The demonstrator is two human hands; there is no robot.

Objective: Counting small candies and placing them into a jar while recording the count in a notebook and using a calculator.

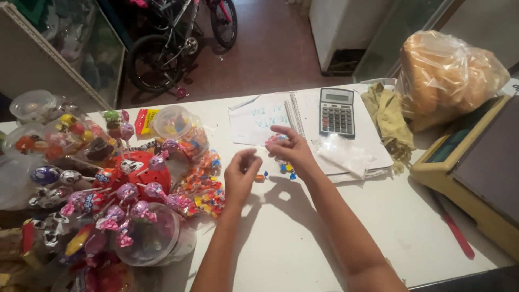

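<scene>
A few small wrapped candies (pixel 285 168) are being handled on a white table (pixel 303 238), just in front of the spiral notebook (pixel 281 116) that is taken here as the landmark. The right hand (pixel 292 151) is being held over the near edge of the notebook, its fingers loosely curled with the thumb and forefinger apart; something pinkish is being touched at its fingertips, though whether it is being pinched cannot be told. The left hand (pixel 240 176) is being kept to the left of the candies and nearer than the notebook, fingertips drawn together, and an orange candy (pixel 260 177) is lying just beside them, apparently untouched. A calculator (pixel 336 112) and a small clear bag (pixel 346 154) are being carried on the notebook's right page. Right of the notebook, a yellowish cloth (pixel 389 121), a bag of bread (pixel 448 75) and a scale (pixel 470 162) are being kept. Left of the notebook, lollipops on a red stand (pixel 135 173) and plastic jars of sweets (pixel 181 130) are being displayed. Beyond the notebook, a bicycle (pixel 178 38) is being stored on a reddish floor.
</scene>
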